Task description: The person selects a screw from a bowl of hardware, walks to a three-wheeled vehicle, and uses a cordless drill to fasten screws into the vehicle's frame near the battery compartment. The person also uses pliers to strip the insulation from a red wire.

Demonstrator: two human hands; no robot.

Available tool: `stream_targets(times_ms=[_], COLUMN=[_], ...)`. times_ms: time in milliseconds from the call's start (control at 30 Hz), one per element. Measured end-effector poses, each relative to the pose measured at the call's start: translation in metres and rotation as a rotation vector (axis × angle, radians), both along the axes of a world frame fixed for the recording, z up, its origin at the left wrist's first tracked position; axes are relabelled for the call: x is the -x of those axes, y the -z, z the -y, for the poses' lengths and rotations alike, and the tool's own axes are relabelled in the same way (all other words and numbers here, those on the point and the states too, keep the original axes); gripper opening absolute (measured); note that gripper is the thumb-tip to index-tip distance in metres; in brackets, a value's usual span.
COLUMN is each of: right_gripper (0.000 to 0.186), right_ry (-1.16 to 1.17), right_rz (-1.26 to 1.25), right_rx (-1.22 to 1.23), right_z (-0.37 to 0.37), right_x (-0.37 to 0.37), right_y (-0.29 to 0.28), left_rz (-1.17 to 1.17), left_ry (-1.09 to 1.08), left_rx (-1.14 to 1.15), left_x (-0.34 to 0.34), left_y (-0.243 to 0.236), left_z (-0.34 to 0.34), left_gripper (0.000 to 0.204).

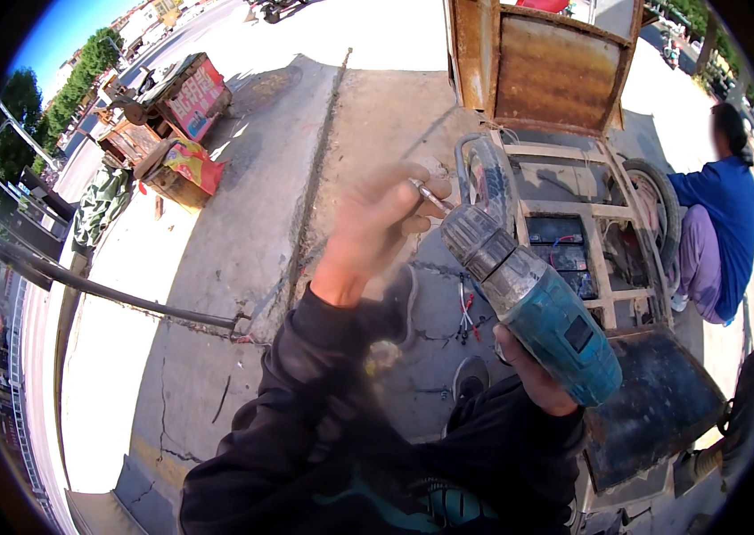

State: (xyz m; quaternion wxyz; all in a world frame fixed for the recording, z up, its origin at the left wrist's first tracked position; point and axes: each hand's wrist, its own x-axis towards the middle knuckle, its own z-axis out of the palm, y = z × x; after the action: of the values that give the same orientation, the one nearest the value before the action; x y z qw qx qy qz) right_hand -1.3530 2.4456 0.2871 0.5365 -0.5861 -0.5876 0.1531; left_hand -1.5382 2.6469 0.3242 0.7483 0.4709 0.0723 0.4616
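Observation:
My right hand point(542, 379) is wrapped round the grip of a teal and black cordless drill point(555, 325), partly hidden beneath its body. The drill's dark chuck point(475, 236) points up and to the left, with a thin metal drill bit point(430, 196) at its front. Around this bit the fingers of my left hand point(381, 214) are curled and pinched; the hand is somewhat blurred by motion. Beyond the drill lies the open frame of a cart point(604, 209), with dark batteries point(560, 245) and wires inside. A rusty metal panel point(564, 76) stands raised at its far end.
Wheels point(488, 178) flank the cart frame. A person in blue point(725, 227) crouches at its right side. Several small cables point(466, 312) lie on the ground by my shoe point(471, 379). A black metal box point(653, 401) is at lower right; an old wooden cart point(172, 107) stands far left.

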Motion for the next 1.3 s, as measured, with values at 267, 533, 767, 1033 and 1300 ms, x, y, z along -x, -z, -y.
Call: stream_targets(times_ms=[267,533,767,1033,1300], right_gripper=[0.033,0.04,0.038,0.041,0.035], right_ry=[-0.052,-0.611,-0.734,-0.628,-0.131], right_rz=[-0.505,-1.339,-1.431,-1.537,-1.564], right_rx=[0.218,0.087,-0.114,-0.204,-0.373], right_z=[-0.005,-0.019,-0.015,-0.004,-0.01], right_x=[0.015,0.001,-0.02,-0.059,-0.051], right_y=[-0.029,-0.015,-0.011,-0.005,-0.007], left_rz=[-0.081,-0.014,-0.499,-1.557,-1.631], left_ry=[-0.006,0.046,0.063,0.191,0.139], left_rx=[-0.141,-0.188,-0.381,-0.522,-0.37], left_x=[0.005,-0.04,-0.041,-0.029,-0.108], left_y=[-0.02,-0.046,0.094,0.459,0.493], left_z=[-0.001,0.01,-0.031,0.015,0.026], left_gripper=[0.028,0.038,0.037,0.023,0.031])
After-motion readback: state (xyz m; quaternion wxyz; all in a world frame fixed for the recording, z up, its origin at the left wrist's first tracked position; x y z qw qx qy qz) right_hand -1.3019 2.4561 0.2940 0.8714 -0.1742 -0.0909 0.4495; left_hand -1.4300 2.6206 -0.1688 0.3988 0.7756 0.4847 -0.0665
